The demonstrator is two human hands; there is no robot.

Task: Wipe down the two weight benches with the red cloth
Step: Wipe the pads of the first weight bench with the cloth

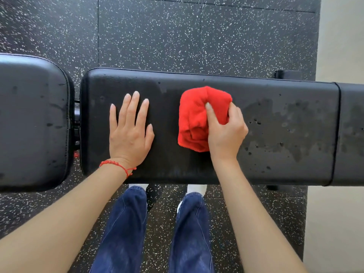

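Wiping bench (285, 115): our right hand (226, 133) grips bunched red cloth (197, 119), left hand (130, 125) flat, open, bracing. We should sweep right across wet blotches, pressing evenly.

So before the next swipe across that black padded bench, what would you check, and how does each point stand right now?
1. Right hand grips the bunched red cloth: ok.
2. Cloth sits on the long black padded bench: ok.
3. Left hand rests flat on the pad, bracing: ok.
4. Pad right of the cloth is clean: not ok, blotchy marks remain.
5. Neighbouring black seat pad is clean: not ok, spots show.
6. Cloth damp enough: cannot tell.
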